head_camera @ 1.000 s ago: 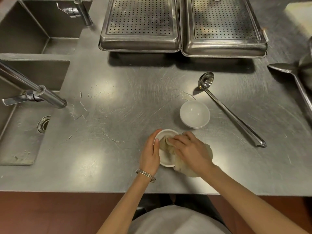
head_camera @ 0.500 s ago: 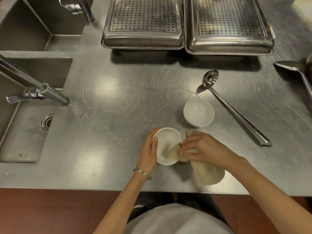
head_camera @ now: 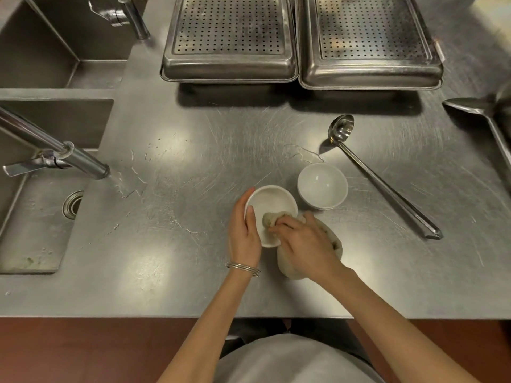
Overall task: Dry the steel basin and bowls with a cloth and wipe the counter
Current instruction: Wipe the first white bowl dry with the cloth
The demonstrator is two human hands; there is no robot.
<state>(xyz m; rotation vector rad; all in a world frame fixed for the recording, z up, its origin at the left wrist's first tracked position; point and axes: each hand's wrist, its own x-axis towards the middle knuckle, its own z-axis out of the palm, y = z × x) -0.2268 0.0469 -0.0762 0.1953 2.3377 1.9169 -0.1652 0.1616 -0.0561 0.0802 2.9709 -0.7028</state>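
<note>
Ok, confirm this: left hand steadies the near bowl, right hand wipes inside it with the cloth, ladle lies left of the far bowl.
Wrong on the ladle: the head view shows it right of the far bowl. The left hand steadies the near bowl; the right hand wipes inside with the cloth.

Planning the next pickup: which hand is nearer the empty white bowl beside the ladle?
Right. The right hand, holding the cloth, lies just on the near side of the empty bowl; the left hand grips the left rim of the other bowl, farther away.
</note>
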